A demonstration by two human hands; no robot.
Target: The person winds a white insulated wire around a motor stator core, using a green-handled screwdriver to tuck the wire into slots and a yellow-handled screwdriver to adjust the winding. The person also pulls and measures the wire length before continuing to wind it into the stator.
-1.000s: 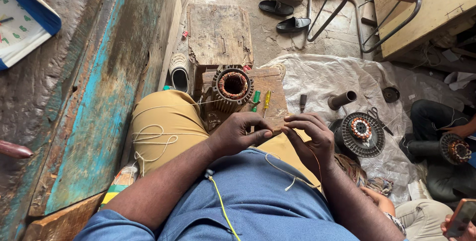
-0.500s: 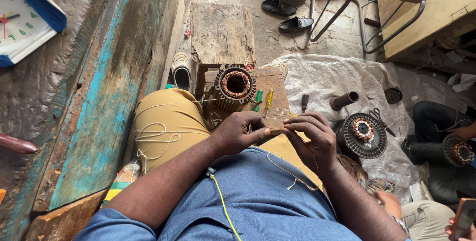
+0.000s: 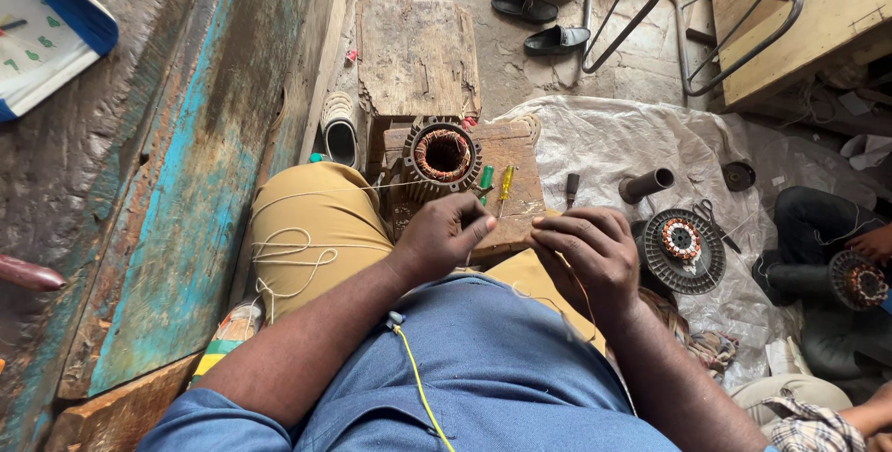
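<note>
Left hand (image 3: 446, 234) and right hand (image 3: 590, 248) pinch white thread (image 3: 288, 257) between closed fingertips above the lap. Wound stator (image 3: 442, 155) sits at 12 o'clock on wooden block (image 3: 516, 150).

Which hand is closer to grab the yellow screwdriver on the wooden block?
Probably the left hand. It sits just below the yellow screwdriver on the wooden block, beside the copper-wound stator. The right hand is further off to the side, fingers curled as if pinching thread.
</note>
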